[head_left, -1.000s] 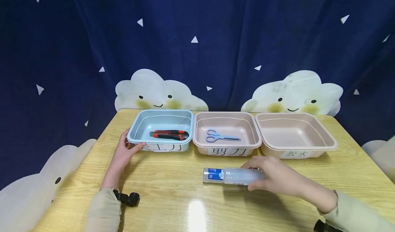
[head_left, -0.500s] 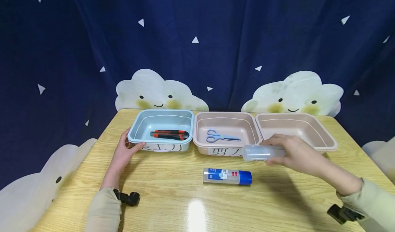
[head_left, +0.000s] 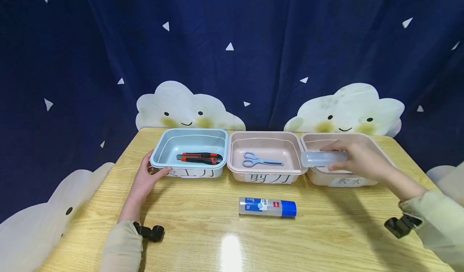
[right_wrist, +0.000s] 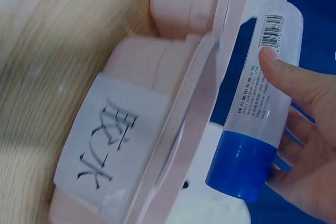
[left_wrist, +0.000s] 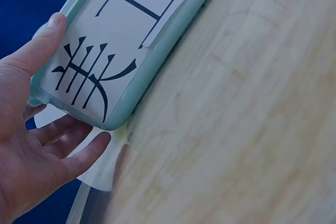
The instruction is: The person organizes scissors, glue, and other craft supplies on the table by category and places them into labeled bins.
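Observation:
In the head view my right hand (head_left: 364,159) holds a clear glue bottle (head_left: 322,159) sideways over the right pink bin (head_left: 319,178). The right wrist view shows the thumb on the printed side of the bottle and its blue cap (right_wrist: 241,165) beside the fingers. My left hand (head_left: 145,179) grips the front left corner of the light blue bin (head_left: 154,161), thumb along the front and fingers at the end. Two red-and-black utility knives (head_left: 199,159) lie in that bin. A second glue bottle (head_left: 268,207), blue-capped, lies on the table.
Between the other two bins stands a middle pink bin (head_left: 302,165) with blue-handled scissors (head_left: 261,159) inside. Each bin carries a white paper label on its front. The wooden table (head_left: 195,240) ends at a dark blue curtain (head_left: 261,62) with cloud prints.
My right hand has lifted the glue bottle off the table and carried it back and right, over the right bin. The second bottle has come into full view. My left hand has stayed put.

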A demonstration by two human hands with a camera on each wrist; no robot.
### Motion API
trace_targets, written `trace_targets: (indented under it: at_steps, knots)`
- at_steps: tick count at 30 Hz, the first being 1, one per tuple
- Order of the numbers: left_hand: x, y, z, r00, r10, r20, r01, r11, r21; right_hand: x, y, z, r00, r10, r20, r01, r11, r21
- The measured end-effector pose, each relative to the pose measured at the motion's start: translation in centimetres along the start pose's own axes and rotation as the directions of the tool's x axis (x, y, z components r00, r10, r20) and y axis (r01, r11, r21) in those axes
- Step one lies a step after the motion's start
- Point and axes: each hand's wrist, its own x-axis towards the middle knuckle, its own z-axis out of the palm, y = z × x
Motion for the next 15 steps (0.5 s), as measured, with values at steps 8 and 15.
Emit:
trace_targets:
  at_steps: [8,15]
  knots:
    - [0.0,-0.2,0.0,1.0,-0.004,-0.008,0.004,1.0,-0.002,0.5,2.3,0.4,0.99,0.105,0.091,-0.112,0.992,0.065]
    - [0.0,-0.2,0.0,1.0,-0.003,-0.007,0.003,1.0,-0.001,0.5,4.1,0.8,0.964,0.192,0.186,-0.216,0.969,0.118]
